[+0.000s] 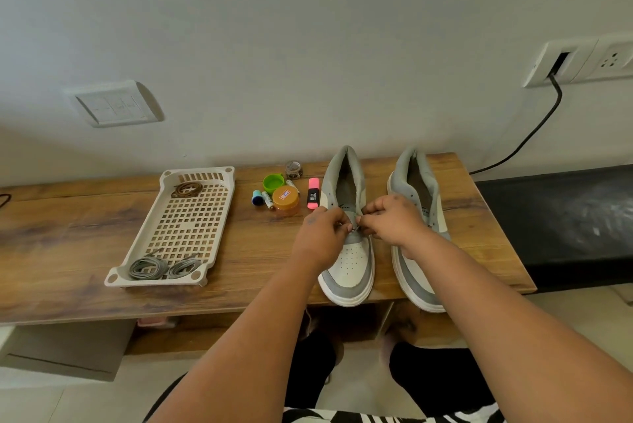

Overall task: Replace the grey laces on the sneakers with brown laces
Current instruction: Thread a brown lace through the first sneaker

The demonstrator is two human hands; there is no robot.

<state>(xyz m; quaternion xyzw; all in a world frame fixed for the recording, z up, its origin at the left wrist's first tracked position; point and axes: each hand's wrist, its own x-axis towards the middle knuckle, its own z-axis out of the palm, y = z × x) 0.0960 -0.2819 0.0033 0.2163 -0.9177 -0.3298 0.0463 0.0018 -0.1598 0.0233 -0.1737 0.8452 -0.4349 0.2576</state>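
Note:
Two grey and white sneakers stand side by side on the wooden table, toes toward me, with no laces showing in their upper eyelets. My left hand (323,227) and my right hand (394,217) meet over the lower eyelets of the left sneaker (349,261). Their fingertips pinch a thin lace end between them; its colour is too small to tell. The right sneaker (416,183) stands untouched beside it. In the perforated beige tray (191,227), a coiled brown lace (186,188) lies at the far end and two bundles of grey laces (164,267) at the near end.
Between the tray and the sneakers sit an orange-lidded jar (286,200), a green cap (273,182), small tubes (262,198), a pink highlighter (313,193) and a tape roll (294,169). A black cable (534,128) runs from a wall socket. A black surface (555,217) adjoins on the right.

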